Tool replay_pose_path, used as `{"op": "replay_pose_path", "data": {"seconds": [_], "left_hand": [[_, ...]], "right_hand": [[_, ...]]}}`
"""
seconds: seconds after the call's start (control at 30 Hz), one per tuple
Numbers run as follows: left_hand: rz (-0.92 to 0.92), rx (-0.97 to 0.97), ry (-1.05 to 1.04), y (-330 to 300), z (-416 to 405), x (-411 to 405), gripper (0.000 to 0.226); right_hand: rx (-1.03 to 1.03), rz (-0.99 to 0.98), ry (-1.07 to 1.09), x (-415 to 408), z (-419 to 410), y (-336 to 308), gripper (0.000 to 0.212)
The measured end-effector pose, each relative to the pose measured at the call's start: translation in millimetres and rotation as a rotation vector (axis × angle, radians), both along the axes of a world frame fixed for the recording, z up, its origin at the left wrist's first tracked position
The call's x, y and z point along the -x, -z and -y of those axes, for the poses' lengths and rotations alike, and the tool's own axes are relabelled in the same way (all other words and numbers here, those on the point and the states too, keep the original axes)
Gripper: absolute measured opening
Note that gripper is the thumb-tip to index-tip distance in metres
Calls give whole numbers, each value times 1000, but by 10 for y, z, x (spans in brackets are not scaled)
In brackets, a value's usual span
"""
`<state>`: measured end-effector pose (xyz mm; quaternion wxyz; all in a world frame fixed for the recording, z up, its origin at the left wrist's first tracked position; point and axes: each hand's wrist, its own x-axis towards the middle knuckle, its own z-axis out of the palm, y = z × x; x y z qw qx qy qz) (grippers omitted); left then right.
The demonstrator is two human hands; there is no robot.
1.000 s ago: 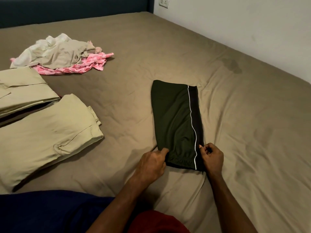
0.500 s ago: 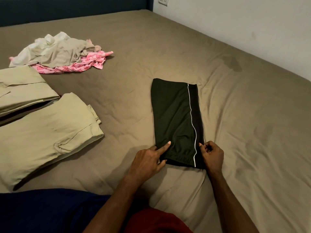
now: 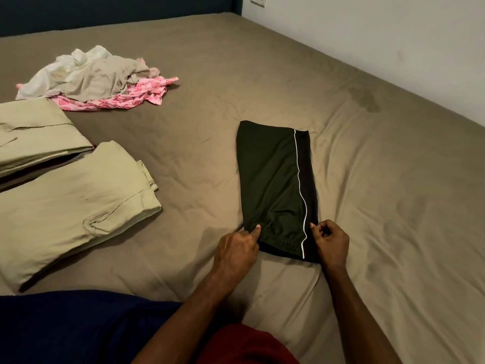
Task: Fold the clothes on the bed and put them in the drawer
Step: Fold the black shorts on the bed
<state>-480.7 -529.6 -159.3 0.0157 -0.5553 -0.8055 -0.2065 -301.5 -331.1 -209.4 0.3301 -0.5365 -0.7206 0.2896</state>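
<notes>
Dark green shorts with a white side stripe lie folded lengthwise on the brown bed sheet, waistband toward me. My left hand is at the near left corner of the waistband, forefinger stretched onto the cloth and the other fingers curled at the edge. My right hand pinches the near right corner beside the stripe. Two folded khaki garments lie at the left. An unfolded heap of white, beige and pink clothes sits at the far left.
A white wall runs along the bed's right side, and a dark headboard stands at the far end. A dark blue cloth and a red one lie at the near edge below my arms.
My left hand went from gripping the waistband corner with curled fingers to laying its forefinger out on the cloth. The right hand and the shorts stayed where they were.
</notes>
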Motion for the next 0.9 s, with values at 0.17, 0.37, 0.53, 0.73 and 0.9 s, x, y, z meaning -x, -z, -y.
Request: {"op": "replay_pose_path", "data": {"seconds": [0.17, 0.37, 0.53, 0.73, 0.9], "left_hand": [[102, 116, 24, 60, 91, -2, 53], [170, 153, 132, 53, 194, 130, 61], [262, -107, -11, 68, 272, 400, 64], [-20, 52, 150, 191, -58, 698, 88], [-157, 121, 372, 324, -355, 824, 80]], "right_hand": [[13, -12, -24, -25, -33, -9, 28], [53, -37, -98, -110, -45, -139, 25], [-82, 35, -146, -200, -113, -219, 20], [-108, 110, -495, -174, -319, -226, 88], [-253, 292, -763, -21, -613, -336, 61]]}}
